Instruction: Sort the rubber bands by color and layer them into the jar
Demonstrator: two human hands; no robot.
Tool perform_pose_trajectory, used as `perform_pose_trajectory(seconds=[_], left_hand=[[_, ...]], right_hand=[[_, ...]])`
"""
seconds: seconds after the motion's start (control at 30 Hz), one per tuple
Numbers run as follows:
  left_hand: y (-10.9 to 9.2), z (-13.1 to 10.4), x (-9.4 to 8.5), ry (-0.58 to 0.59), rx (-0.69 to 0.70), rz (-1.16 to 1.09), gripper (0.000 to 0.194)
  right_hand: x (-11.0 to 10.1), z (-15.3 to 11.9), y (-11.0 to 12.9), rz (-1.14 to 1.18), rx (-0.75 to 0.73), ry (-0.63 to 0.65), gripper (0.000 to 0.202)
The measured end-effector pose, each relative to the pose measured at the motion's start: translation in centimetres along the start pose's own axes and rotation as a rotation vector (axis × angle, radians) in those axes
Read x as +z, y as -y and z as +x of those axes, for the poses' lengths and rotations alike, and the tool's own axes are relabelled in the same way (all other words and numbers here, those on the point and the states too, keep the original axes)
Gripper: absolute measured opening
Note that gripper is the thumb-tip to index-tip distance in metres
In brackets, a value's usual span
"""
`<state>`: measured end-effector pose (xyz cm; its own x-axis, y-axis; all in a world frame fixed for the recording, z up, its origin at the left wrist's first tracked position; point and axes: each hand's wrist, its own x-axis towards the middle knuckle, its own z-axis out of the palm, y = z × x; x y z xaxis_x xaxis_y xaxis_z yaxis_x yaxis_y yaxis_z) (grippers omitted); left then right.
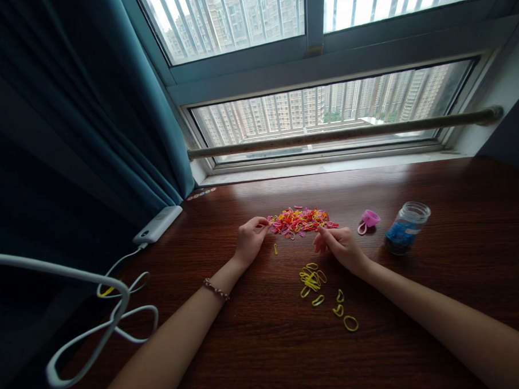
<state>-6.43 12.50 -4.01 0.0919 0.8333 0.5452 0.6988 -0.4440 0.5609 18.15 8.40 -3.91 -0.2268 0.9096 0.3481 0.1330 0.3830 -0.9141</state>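
A pile of small rubber bands (301, 220), mixed red, pink, orange and yellow, lies on the dark wooden table. At its left edge is my left hand (250, 241), thumb and fingertips pinched together against the outer bands. My right hand (341, 248) is by the pile's lower right edge, fingers curled and thumb and forefinger close together. Whatever either pinch holds is too small to make out. Below the right hand sits a loose group of yellow rubber bands (312, 278), with several strays nearer me. One single yellow band (275, 249) lies between the hands.
Right of the pile are a pink lid with a loop (370, 218) and a clear jar (405, 228) with a blue label. A white power bank (157, 226) with a cable stands at the left by the blue curtain (154, 136). A window with a rail is behind.
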Motion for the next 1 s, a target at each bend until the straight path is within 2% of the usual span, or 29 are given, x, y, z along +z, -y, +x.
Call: perform_pose_trajectory(seconds=[0.4,0.47,0.6,0.67,0.73,0.87,1.0], left_hand=[[0.1,0.1,0.2,-0.006,-0.124,-0.145,0.026],[0.1,0.1,0.2,-0.012,-0.128,-0.162,0.026],[-0.2,0.1,0.2,-0.021,-0.083,-0.159,0.022],[-0.7,-0.1,0.2,-0.012,-0.04,-0.149,0.019],[-1.4,-0.5,0.4,0.038,0.0,-0.174,0.016],[-3.0,-1.3,0.9,0.24,0.032,-0.33,0.013],[-4.2,-1.6,1.0,0.417,-0.051,-0.455,0.012]], right_hand=[[-0.1,0.0,0.0,-0.022,0.0,-0.002,0.048],[-0.5,0.2,0.0,-0.081,-0.023,-0.072,0.045],[-1.8,1.0,-0.8,-0.315,-0.065,-0.309,0.035],[-2.4,1.5,-1.6,-0.413,-0.042,-0.358,0.033],[-2.7,1.8,-2.4,-0.486,0.006,-0.356,0.033],[-2.7,1.9,-3.3,-0.583,0.019,-0.305,0.032],[-2.6,1.9,-3.4,-0.615,-0.007,-0.259,0.032]])
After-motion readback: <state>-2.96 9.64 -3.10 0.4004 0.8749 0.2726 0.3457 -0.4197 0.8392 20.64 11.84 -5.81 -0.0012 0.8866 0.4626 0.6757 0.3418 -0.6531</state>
